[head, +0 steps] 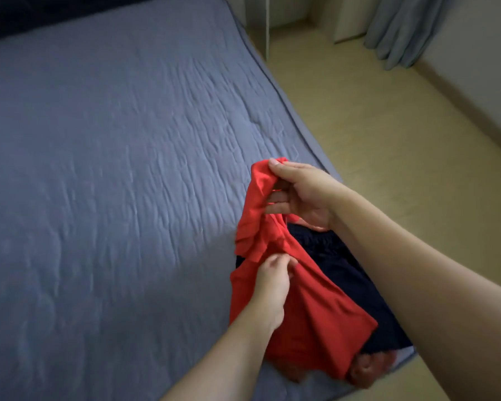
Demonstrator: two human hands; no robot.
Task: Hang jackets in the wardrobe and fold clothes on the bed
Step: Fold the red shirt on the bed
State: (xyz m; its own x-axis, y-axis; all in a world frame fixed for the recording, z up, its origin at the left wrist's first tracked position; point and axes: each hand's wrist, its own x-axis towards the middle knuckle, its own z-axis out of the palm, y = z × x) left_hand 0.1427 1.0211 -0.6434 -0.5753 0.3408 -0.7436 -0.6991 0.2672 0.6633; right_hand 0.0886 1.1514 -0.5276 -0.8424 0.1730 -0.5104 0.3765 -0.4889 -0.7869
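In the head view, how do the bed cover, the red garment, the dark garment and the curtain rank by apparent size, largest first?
1. Bed cover, by far.
2. Red garment, held by both hands.
3. Dark garment and curtain: unsure. The first is partly hidden under the red garment, the second is far away and cut by the frame.

Bed [99, 169] lies bare leftward — dark garment [330, 256] crowds its right edge.

A red garment [310, 308], thin and plain, is lifted off the bed [99, 169] at the bed's right edge near its near corner, bunched and creased, its upper part raised and its lower part draped downward. Under it a dark navy garment [330, 256] lies crumpled on the bed along that same edge, partly covered by the red cloth.
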